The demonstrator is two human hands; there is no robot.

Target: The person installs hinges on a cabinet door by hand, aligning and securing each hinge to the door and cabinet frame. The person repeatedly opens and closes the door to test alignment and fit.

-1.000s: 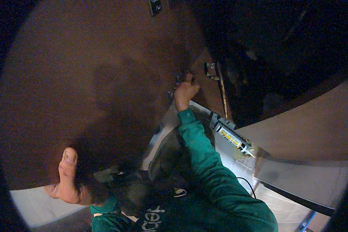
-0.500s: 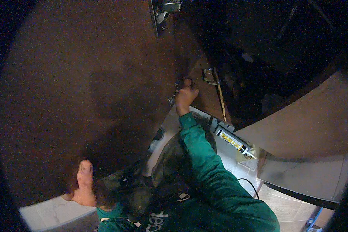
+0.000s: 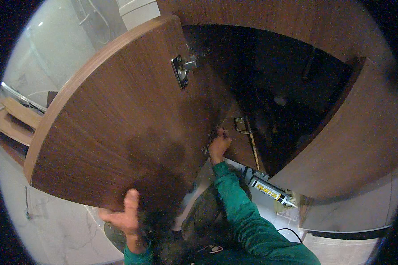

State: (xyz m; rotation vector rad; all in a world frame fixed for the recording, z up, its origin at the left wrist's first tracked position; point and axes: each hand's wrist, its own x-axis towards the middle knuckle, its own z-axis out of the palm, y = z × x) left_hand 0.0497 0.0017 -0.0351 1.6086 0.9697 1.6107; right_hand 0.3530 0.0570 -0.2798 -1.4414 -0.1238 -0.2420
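A brown wood-grain cabinet door [image 3: 106, 119] stands open on the left. My left hand [image 3: 126, 214] grips its lower edge, thumb up against the inner face and the other fingers partly hidden below. My right hand [image 3: 219, 148] is closed at the lower hinge [image 3: 205, 149], where door and cabinet meet. Whatever is between its curled fingers is too dark and small to make out. Higher on the door sits a metal upper hinge [image 3: 180, 73], its arm reaching toward the cabinet side.
A sealant cartridge [image 3: 269, 191] with a pointed nozzle lies right of my right forearm. A thin yellowish strip [image 3: 253, 148] runs along the dark cabinet opening [image 3: 291, 88]. Another wood-grain panel [image 3: 340, 154] stands at the right. Wooden slats [image 3: 20, 115] lie beyond the door's left edge.
The view has shifted and brightened, bringing the door's upper edge and the room behind into sight. Both hands appear farther right and lower in the picture. They remain at the door edge and lower hinge.
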